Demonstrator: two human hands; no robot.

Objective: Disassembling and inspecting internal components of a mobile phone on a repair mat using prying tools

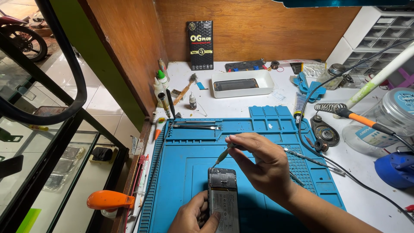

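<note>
An opened phone (pixel 223 196) with its back cover off lies on the blue work mat (pixel 181 159), near the front edge. My left hand (pixel 194 215) holds the phone by its lower left side. In my right hand (pixel 261 162) is a small screwdriver (pixel 223 155) with a green grip, its tip touching the phone's top edge.
Tweezers (pixel 196 126) rest in the mat's top groove. A white tray (pixel 242 83) holds another phone at the back. A soldering iron (pixel 364 121) sits in its coil stand on the right, with cables running across the table. Bottles and small tools stand at the left; a glass counter lies beyond.
</note>
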